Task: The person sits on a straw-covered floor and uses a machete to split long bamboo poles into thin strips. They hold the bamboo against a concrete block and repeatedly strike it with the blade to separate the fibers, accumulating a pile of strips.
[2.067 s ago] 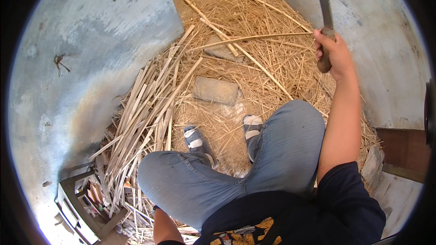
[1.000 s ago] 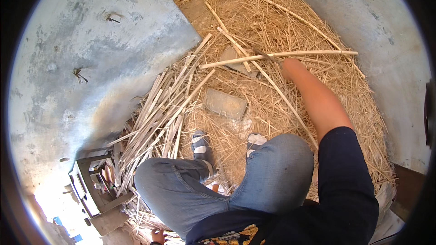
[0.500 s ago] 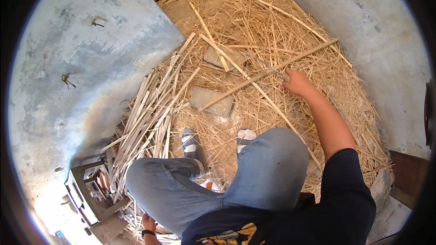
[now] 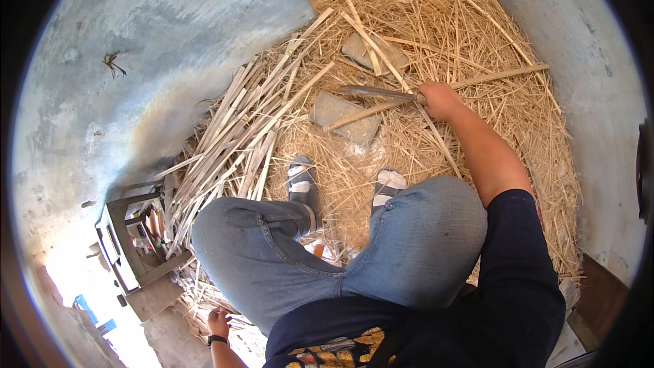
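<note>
My right hand [image 4: 439, 101] is closed around the short handle of a long-bladed knife [image 4: 376, 91], its blade pointing left. Beneath the knife a long wooden strip [image 4: 490, 78] runs diagonally, its near end resting on a flat stone [image 4: 334, 110]. Whether the blade touches the strip I cannot tell. Another thin strip [image 4: 381, 56] crosses close to my right hand. Low on the left, my left hand [image 4: 219, 322] hangs beside my thigh above scattered strips, its fingers loosely apart with nothing visible in them.
A heap of split strips [image 4: 235, 123] lies left of my feet. Straw and shavings [image 4: 443, 20] cover the floor. A second stone [image 4: 354, 48] lies farther off. A wooden frame [image 4: 129, 232] stands at left, beside a blue-grey wall [image 4: 157, 48]; another wall [image 4: 586, 61] curves along the right.
The knife's blade has swung from pointing up and away to lying nearly level, pointing left. My view has shifted, so the floor things appear farther right and the stones higher.
</note>
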`<state>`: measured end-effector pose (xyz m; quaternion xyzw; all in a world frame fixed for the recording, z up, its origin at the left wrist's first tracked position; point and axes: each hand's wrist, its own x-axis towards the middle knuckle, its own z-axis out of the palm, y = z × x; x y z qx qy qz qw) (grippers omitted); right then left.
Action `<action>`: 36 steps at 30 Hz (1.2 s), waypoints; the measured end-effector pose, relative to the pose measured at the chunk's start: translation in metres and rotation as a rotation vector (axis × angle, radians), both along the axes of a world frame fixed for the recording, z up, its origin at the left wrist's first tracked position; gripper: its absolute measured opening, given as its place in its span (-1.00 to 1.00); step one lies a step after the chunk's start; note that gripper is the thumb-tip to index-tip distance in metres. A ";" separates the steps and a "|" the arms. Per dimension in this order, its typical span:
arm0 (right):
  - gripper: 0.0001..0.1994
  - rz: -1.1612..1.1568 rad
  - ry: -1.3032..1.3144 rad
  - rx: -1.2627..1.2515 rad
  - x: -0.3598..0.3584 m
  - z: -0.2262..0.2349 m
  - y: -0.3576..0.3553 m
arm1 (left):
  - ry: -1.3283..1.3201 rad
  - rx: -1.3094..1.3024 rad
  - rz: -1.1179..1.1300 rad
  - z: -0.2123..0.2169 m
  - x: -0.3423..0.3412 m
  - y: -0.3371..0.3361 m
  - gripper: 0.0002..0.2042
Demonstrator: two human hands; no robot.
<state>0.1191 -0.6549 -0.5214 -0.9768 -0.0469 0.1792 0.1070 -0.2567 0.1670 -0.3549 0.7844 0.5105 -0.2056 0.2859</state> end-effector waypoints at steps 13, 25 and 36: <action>-0.81 -0.043 -0.291 -0.032 0.020 0.059 0.005 | -0.399 0.133 -0.398 -0.007 0.078 -0.025 -0.77; -0.68 -0.148 -0.522 0.681 0.031 0.335 0.073 | -0.950 -0.231 -0.341 0.021 0.212 -0.103 -0.74; -0.63 -0.172 -0.293 1.046 -0.013 0.338 0.135 | -1.613 -0.744 -0.894 0.271 0.358 -0.353 -0.56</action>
